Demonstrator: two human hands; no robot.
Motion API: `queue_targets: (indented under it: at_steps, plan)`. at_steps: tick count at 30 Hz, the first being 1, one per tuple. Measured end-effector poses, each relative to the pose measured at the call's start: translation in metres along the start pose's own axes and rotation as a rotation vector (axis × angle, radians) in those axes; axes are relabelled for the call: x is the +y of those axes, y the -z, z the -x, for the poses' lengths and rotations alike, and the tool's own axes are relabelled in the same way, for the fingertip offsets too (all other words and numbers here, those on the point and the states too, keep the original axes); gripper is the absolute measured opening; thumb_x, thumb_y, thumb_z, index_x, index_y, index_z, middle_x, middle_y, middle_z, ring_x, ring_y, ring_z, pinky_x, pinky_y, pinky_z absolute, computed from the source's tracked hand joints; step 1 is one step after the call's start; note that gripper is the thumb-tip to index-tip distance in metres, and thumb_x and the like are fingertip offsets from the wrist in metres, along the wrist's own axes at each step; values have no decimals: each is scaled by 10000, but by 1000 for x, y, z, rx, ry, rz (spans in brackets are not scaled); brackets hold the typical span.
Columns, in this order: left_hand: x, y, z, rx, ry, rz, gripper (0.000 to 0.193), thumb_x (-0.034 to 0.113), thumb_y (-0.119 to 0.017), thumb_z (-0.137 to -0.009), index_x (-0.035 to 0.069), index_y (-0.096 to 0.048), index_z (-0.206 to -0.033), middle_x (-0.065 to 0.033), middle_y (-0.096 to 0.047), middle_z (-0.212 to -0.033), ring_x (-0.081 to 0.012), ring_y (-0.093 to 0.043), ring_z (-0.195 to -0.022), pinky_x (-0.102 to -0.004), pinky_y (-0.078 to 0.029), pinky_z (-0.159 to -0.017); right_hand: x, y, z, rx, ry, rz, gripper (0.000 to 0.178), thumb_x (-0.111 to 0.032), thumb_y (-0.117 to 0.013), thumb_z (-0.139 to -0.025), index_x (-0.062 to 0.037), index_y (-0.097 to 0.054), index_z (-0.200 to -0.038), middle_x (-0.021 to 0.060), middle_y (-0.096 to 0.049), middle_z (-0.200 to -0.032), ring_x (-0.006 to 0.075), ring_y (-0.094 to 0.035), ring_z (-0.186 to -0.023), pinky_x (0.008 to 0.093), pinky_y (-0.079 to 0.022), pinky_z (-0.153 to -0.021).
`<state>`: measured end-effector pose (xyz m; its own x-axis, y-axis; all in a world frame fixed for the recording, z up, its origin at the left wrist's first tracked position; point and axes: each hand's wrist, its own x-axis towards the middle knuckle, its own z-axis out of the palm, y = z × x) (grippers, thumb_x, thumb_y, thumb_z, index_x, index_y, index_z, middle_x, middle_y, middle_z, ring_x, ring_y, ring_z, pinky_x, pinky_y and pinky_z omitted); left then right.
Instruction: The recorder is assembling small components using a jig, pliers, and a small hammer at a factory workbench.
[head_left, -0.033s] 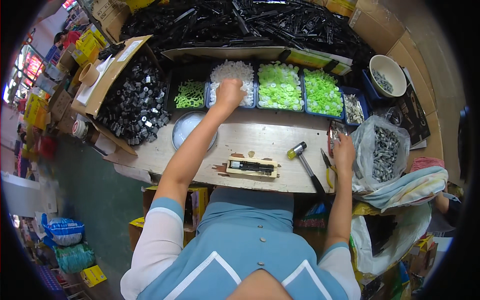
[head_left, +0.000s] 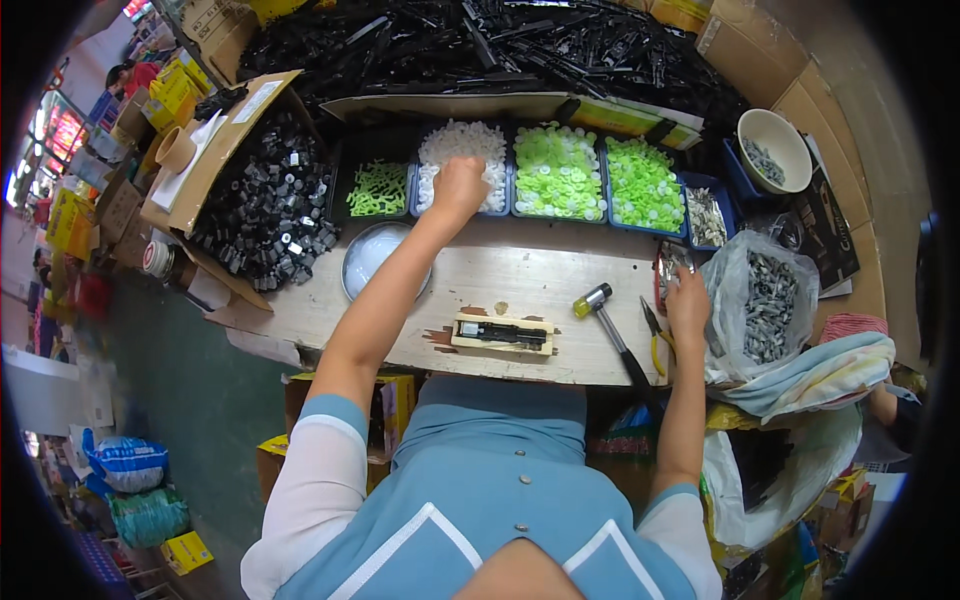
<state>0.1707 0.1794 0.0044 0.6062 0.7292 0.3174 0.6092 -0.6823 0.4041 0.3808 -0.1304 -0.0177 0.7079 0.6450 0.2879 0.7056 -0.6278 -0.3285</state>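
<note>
The small white plastic pieces (head_left: 462, 142) lay heaped in a blue-edged tray (head_left: 497, 213) at the back of the pale, flat surface (head_left: 560, 268), and your left hand (head_left: 460, 187) was in among them. Its fingers were bent, but I could not tell if that grip had a piece. Your right hand (head_left: 686, 303) was at the shiny silver bits (head_left: 676, 257) in the small red-edged box (head_left: 659, 287); I could not tell if its grip had any. It seemed best to pinch softly and feel for loose ones, without spilling. Nearer you, a long black part (head_left: 512, 333) sat in a cream-coloured block (head_left: 500, 349). The yellow-tipped hammer (head_left: 613, 330) lay to its right.
</note>
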Motion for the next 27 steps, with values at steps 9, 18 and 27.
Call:
queue_targets:
  at_steps: [9, 18, 27]
  plan:
    - [-1, -17, -6, 49, -144, -127, 112, -27, -540, -632, -7, -620, -707, -230, -594, -759, -407, -608, -736, -456, -507, -646, 10, -14, -16, -163, 10, 316, 135, -42, -483, -755, -5, -599, -813, 219, -580, -843, 397, -595, -750, 469, -482, -637]
    - [-8, 19, -11, 13, -20, 152, 135, 66, -643, -658, -46, -575, -693, -197, -602, -704, -315, -618, -651, -378, -515, -609, 16, -6, -13, -73, 25, 145, 186, 27, -477, -705, -33, -588, -842, 184, -565, -906, 387, -564, -819, 458, -457, -686]
    - [18, 62, 82, -301, 421, 1633, 140, 132, -592, -842, 10, -608, -907, -32, -557, -645, -66, -497, -480, -224, -419, -396, -25, 14, 3, 33, 222, -401, 58, -13, -515, -788, -9, -547, -836, 141, -533, -806, 311, -536, -764, 366, -426, -663]
